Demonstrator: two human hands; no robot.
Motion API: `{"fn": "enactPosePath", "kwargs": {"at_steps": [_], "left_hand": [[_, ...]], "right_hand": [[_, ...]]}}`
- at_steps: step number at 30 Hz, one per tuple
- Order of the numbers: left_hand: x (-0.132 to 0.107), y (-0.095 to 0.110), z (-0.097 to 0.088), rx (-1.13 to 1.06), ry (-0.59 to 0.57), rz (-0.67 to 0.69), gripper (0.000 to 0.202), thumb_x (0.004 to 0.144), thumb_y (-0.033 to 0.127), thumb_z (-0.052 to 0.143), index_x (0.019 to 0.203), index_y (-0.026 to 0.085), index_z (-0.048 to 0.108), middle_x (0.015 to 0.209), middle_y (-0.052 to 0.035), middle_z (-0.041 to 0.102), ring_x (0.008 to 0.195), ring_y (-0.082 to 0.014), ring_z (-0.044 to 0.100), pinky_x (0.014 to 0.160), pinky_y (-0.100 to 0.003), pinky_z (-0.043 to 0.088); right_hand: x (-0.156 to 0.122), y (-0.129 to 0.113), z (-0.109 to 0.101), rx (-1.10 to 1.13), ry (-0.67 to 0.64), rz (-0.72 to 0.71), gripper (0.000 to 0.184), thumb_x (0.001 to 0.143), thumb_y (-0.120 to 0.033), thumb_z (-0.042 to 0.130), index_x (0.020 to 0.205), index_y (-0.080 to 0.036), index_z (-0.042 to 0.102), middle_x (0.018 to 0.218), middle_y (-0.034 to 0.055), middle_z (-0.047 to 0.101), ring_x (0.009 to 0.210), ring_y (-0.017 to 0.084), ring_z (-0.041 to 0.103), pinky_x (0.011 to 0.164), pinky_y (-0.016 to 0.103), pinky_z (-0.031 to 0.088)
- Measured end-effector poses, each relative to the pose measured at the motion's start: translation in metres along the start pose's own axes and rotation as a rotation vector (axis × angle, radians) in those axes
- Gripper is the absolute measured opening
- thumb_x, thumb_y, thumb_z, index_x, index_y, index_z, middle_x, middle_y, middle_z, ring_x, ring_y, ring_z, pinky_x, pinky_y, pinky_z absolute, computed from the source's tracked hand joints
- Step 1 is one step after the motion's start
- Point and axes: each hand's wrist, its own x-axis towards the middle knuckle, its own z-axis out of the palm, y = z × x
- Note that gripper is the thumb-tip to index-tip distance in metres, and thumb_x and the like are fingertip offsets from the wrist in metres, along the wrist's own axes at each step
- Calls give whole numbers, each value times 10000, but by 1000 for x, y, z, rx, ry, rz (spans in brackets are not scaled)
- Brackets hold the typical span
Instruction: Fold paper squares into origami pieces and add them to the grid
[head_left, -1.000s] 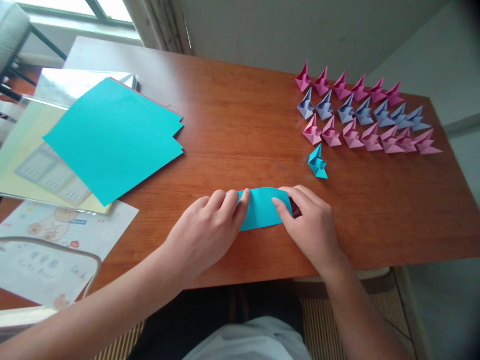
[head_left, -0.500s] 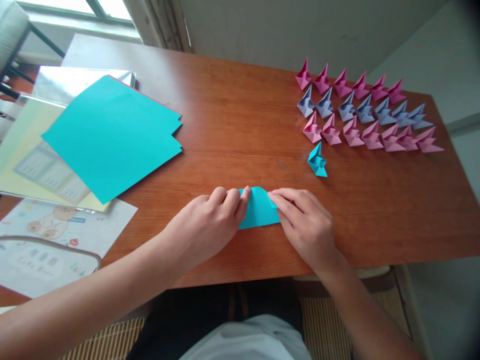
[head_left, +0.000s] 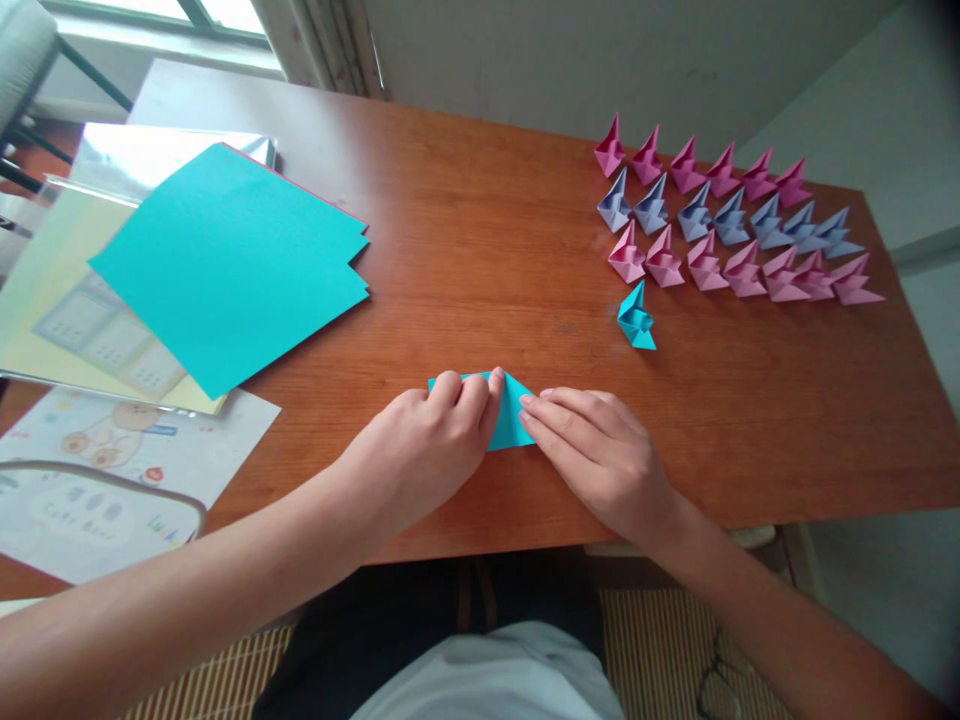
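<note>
A folded strip of turquoise origami paper [head_left: 512, 418] lies on the table near its front edge, its right end slanting down from a peak at the top. My left hand [head_left: 439, 435] is closed over the left part of the paper, fingers bent and pressing near the upper edge. On the slanted right corner, my right hand [head_left: 607, 450] holds its fingers together against the fold. The part of the paper beneath each hand is hidden. Beyond my right hand stands a finished turquoise paper piece [head_left: 637, 320] with a pointed tip.
Rows of folded pieces in dark pink [head_left: 685, 168], lavender [head_left: 695, 215] and light pink [head_left: 705, 263] stand at the back right. On the left, turquoise sheets [head_left: 232, 265] overlap a clear-covered yellow pack [head_left: 67, 240] and a printed bear sheet [head_left: 240, 440]. The wooden table [head_left: 465, 220] has a wall behind it.
The paper's right corner has been folded down into a longer slant. My right hand has shifted slightly left and lies flatter on the fold; my left hand keeps its hold.
</note>
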Motion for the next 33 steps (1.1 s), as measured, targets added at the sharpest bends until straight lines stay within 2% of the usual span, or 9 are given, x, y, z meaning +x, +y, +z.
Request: {"fn": "enactPosePath", "kwargs": {"at_steps": [6,14,24,33], "left_hand": [[-1,0,1,8,1,2,516,981,73,438,1492,7,455,933,-99,634,791,-214,611,526,-316,447],[1,0,0,-4,-27,-2,528,989,87,438,1511,14,423,959,-104,637,805,-214,615,542,-319,481],[1,-1,-1,-12,-23,-12,514,988,86,439,1500,52,435,964,-107,642,809,-212,615,541,-315,466],[0,-1,-1,-16,-9,-15,497,994,94,440,1488,37,446,948,-97,629,800,-211,611,547,-315,470]], "right_hand": [[1,-2,-1,21,-25,-12,199,945,-56,652,1122,-62,743,1186,108,781,1066,278,718,900,416,601],[-16,2,2,54,-111,1,324,952,-72,641,1272,-82,691,1341,127,710,1245,304,640,1004,453,573],[-17,6,1,88,-129,14,355,964,-87,616,1300,-179,687,1372,92,696,1291,284,615,1006,461,573],[-17,7,-1,45,-149,-17,322,953,-105,637,1268,-122,696,1357,94,705,1274,312,598,999,488,560]]}}
